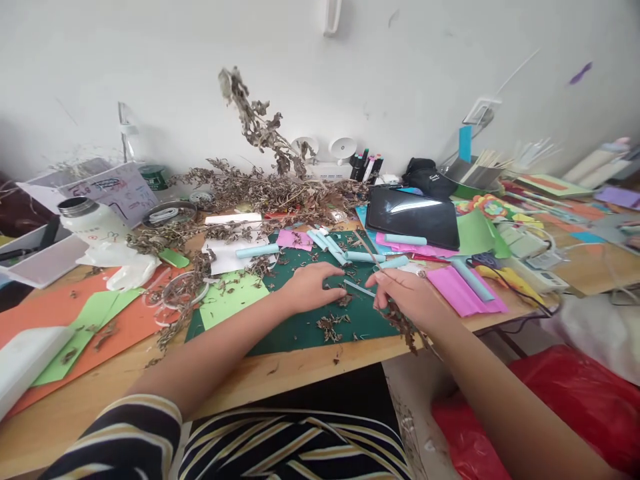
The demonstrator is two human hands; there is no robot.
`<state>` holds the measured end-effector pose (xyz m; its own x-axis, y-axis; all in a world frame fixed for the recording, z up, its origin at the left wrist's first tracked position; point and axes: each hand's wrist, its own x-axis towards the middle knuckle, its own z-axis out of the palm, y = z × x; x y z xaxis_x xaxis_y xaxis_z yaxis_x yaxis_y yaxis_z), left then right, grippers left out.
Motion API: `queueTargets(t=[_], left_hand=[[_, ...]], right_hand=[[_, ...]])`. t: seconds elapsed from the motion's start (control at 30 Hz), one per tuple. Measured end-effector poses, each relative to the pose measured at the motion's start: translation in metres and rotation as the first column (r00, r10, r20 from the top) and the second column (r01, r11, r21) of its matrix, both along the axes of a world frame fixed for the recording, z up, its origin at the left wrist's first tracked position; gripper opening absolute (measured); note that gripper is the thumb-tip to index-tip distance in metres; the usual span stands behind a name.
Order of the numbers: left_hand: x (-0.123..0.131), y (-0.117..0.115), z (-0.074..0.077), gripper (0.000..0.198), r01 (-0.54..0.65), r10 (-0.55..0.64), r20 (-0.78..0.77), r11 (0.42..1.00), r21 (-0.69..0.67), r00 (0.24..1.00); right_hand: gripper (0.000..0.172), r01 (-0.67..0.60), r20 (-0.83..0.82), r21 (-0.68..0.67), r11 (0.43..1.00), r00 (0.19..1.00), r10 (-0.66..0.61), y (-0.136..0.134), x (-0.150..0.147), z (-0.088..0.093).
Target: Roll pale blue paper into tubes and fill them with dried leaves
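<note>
My left hand (314,288) is held over the dark green cutting mat (295,333), its thumb and fingers apart with nothing between them. My right hand (407,297) is closed around a dried plant stem (369,248); the thin stalk points up and left, and withered leaves (403,323) hang below the palm. A slim grey-blue stick (359,288) lies between the hands, one end by my right fingers; whether they touch it I cannot tell. Crumbled leaf bits (333,327) are scattered on the mat. Behind my hands lie several pale blue rolled tubes (365,257).
A heap of dried plants (270,193) spreads along the back, one branch (257,123) rising against the wall. A black tablet (413,217) lies behind my right hand. At left stand a white bottle (95,223) and a box (45,267). Pink paper (450,293) lies right.
</note>
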<state>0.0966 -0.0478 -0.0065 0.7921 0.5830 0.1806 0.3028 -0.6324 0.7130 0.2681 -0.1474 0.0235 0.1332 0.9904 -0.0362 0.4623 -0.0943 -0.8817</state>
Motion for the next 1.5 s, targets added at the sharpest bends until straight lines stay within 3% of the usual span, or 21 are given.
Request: queueTargets(t=[0.1,0.17,0.23,0.37,0.5,0.63,0.7,0.8,0.9,1.0,1.1,1.2,1.3,1.37,1.43,1.47,1.5], left_hand=[[0.006,-0.004,0.007,0.043,0.046,0.023,0.244,0.960,-0.275,0.969],[0.012,-0.008,0.014,0.039,0.132,0.056,0.432,0.910,-0.393,0.900],[0.018,-0.009,0.022,0.037,0.156,0.108,0.541,0.895,-0.419,0.834],[0.026,-0.006,0.041,0.043,0.050,0.227,0.624,0.918,-0.394,0.747],[0.028,0.000,0.054,0.043,-0.027,0.307,0.674,0.920,-0.392,0.672],[0.018,0.014,0.062,0.043,-0.132,0.481,0.688,0.858,-0.496,0.543],[0.008,0.029,0.067,0.044,-0.206,0.575,0.687,0.812,-0.547,0.444],[-0.011,0.054,0.074,0.043,-0.225,0.630,0.720,0.776,-0.589,0.291],[-0.035,0.073,0.082,0.041,-0.236,0.656,0.737,0.752,-0.616,0.165],[-0.060,0.082,0.090,0.039,-0.283,0.654,0.756,0.731,-0.621,0.030],[-0.071,0.082,0.095,0.038,-0.302,0.633,0.771,0.724,-0.620,-0.065],[-0.059,0.074,0.093,0.038,-0.247,0.626,0.778,0.746,-0.618,-0.053],[-0.034,0.062,0.086,0.037,-0.127,0.595,0.802,0.800,-0.587,0.043],[-0.019,0.053,0.080,0.036,-0.045,0.568,0.818,0.823,-0.566,0.095],[-0.007,0.045,0.074,0.035,0.022,0.555,0.815,0.824,-0.566,0.170],[-0.002,0.041,0.071,0.035,0.043,0.559,0.804,0.815,-0.578,0.202],[0.002,0.038,0.068,0.034,0.063,0.566,0.791,0.803,-0.593,0.234]], right_hand=[[0.031,-0.108,0.023,-0.028,0.994,0.994,0.109,0.002,-0.010,0.001],[0.030,-0.197,0.016,-0.041,0.980,0.980,0.198,0.004,-0.017,0.001],[0.028,-0.243,-0.090,-0.044,0.969,0.967,0.239,0.007,-0.023,0.001],[0.031,-0.245,-0.342,-0.051,0.968,0.915,0.213,0.010,-0.030,-0.004],[0.036,-0.261,-0.391,-0.045,0.964,0.893,0.224,0.010,-0.038,-0.010],[0.038,-0.319,-0.365,-0.101,0.942,0.893,0.263,0.003,-0.042,-0.020],[0.037,-0.349,-0.318,-0.158,0.924,0.904,0.287,-0.004,-0.040,-0.028],[0.036,-0.352,-0.239,-0.217,0.910,0.923,0.300,-0.014,-0.031,-0.036],[0.035,-0.324,0.066,-0.237,0.916,0.935,0.348,-0.019,-0.016,-0.040],[0.035,-0.286,0.469,-0.282,0.916,0.792,0.391,-0.017,-0.001,-0.042],[0.038,-0.202,0.663,-0.276,0.940,0.668,0.339,-0.007,0.001,-0.044],[0.034,-0.199,0.744,-0.201,0.959,0.607,0.282,0.010,-0.013,-0.046],[0.042,-0.185,0.778,-0.100,0.978,0.598,0.193,0.023,-0.025,-0.055],[0.051,-0.092,0.703,-0.007,0.996,0.708,0.070,0.023,-0.019,-0.067],[0.055,0.091,0.530,0.116,0.989,0.837,-0.139,0.011,-0.001,-0.079],[0.055,0.225,0.428,0.221,0.949,0.852,-0.301,0.002,0.010,-0.083],[0.057,0.293,0.387,0.281,0.914,0.837,-0.387,-0.009,0.022,-0.086]])
